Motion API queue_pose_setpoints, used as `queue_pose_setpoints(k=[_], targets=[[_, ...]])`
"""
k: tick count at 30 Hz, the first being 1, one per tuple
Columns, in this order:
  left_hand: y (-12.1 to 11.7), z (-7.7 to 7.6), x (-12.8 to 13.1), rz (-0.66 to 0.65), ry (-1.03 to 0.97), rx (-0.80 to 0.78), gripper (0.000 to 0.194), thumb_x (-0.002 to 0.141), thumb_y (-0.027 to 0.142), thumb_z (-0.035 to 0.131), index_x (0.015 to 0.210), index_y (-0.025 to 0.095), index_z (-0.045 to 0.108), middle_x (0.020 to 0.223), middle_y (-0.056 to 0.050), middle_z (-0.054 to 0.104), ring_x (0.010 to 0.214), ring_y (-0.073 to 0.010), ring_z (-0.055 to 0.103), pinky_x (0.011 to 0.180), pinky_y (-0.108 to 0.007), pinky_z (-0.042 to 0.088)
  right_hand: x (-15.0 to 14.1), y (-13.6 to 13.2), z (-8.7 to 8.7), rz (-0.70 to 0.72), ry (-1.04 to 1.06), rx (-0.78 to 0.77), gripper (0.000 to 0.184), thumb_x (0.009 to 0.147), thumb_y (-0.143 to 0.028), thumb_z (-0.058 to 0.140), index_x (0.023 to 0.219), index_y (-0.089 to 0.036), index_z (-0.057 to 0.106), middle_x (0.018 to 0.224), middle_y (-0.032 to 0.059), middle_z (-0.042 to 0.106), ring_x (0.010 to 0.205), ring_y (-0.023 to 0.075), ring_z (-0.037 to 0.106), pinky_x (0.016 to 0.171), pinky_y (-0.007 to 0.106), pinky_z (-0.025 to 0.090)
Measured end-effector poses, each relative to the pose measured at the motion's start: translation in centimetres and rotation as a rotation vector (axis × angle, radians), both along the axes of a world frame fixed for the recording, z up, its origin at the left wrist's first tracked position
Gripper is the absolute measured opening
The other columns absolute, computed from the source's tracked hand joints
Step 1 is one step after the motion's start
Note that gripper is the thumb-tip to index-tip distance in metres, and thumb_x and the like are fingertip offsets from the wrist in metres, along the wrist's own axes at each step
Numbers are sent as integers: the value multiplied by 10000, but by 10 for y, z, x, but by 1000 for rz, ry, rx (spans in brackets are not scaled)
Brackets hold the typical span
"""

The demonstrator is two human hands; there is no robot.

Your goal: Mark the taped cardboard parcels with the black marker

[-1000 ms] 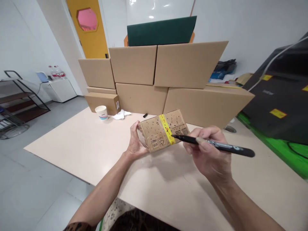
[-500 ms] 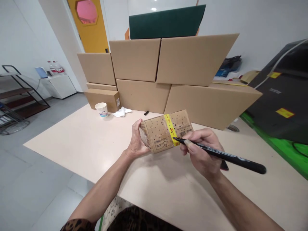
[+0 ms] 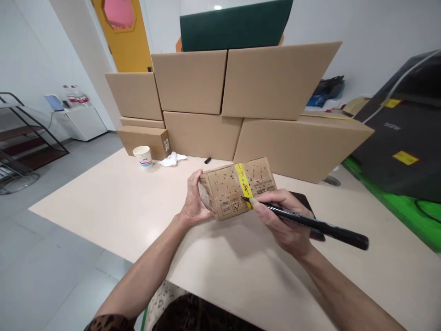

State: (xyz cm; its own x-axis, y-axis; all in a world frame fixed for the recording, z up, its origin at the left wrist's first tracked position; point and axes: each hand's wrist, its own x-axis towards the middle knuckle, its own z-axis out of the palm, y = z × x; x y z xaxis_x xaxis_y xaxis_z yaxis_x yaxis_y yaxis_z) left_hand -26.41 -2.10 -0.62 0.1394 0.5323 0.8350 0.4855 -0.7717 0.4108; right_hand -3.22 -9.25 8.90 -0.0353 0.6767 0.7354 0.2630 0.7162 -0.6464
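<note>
My left hand (image 3: 193,202) grips the left end of a small cardboard box (image 3: 225,186), thumb at its upper edge and fingers underneath. The box is tilted toward me, its face covered in short black marks, with a yellow tape strip (image 3: 243,179) across it and printed symbols near the lower edge. In my right hand (image 3: 285,220) is a black marker (image 3: 320,225), pinched near the tip. That tip is at the box face, just left of the yellow tape; whether it touches I cannot tell. A black marker cap (image 3: 207,160) lies on the table beyond the box.
Large cardboard boxes (image 3: 203,135) are stacked along the table's far side, with a dark green box (image 3: 237,27) on top. A paper cup (image 3: 143,156) and crumpled tissue (image 3: 172,159) stand at the back left. A flat black object (image 3: 303,202) lies partly behind my right hand.
The marker tip has moved left from the yellow tape onto the cardboard beside it, my right hand shifting with it. My left hand still holds the box in nearly the same place.
</note>
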Motion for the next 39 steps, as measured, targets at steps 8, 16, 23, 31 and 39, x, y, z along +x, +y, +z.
queue_pose_setpoints(k=[8,16,23,31,39], targets=[[-1,3,-1,-9,25,26,1345,599,500,945,1635,270,119,1499,-193,359,1422,-408,447,1167,-653,446,-2,-1,3,-145,-58,51,88,824,-261,753,800,-261,669,569,-65,642,404,100,518,395,220,409],[1,1,-1,-26,20,40,1331,603,521,935,1634,257,136,1491,-192,360,1413,-419,450,1171,-649,441,-7,-2,0,-201,-127,69,89,837,-244,719,769,-265,664,550,-68,645,409,101,553,436,214,465],[2,1,-1,-37,29,61,1318,607,521,937,1633,259,152,1500,-192,370,1426,-419,447,1183,-641,434,-7,-4,2,-228,-131,74,108,849,-246,711,764,-262,647,519,-76,617,388,97,524,423,211,448],[1,2,0,-24,42,73,1325,607,530,928,1638,244,147,1496,-194,372,1417,-424,450,1171,-663,448,-1,-2,3,-142,-181,138,146,836,-188,700,728,-245,619,515,-88,595,393,80,517,430,186,425],[1,2,2,-20,24,60,1310,607,489,926,1635,259,147,1489,-192,367,1402,-438,457,1149,-696,459,4,0,1,-46,-152,168,158,831,-129,690,759,-241,604,594,-85,637,443,64,544,464,163,442]])
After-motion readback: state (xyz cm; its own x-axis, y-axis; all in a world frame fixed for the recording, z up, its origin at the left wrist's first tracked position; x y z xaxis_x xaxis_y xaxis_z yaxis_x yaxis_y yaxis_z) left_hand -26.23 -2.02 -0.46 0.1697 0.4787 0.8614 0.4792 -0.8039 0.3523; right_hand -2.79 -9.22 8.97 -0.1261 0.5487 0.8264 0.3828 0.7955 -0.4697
